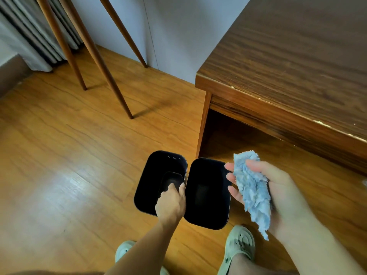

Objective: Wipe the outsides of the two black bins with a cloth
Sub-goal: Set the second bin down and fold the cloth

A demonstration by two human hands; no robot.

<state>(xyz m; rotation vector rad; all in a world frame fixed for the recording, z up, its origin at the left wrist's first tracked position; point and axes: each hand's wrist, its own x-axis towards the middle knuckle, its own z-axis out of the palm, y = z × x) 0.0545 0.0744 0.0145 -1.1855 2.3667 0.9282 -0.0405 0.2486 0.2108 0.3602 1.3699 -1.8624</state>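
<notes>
Right hand grip: the right hand (264, 187) holds a crumpled blue cloth (253, 195), thumb over it, fingers only half curled.
Left hand grip: the left hand (171, 203) grips the right rim of the left bin (151, 181), fingers inside.
Bins: the right bin (208, 193) stands just beside the left one, at its 3 o'clock; both are on the wooden floor (69, 155).
Cloth place: at 3 o'clock of the right bin, above the floor.
Around: a wooden desk (288, 66) at 1 o'clock, thin chair legs (111, 76) at 11 o'clock, green sandals (239, 247) at 6 o'clock.
</notes>
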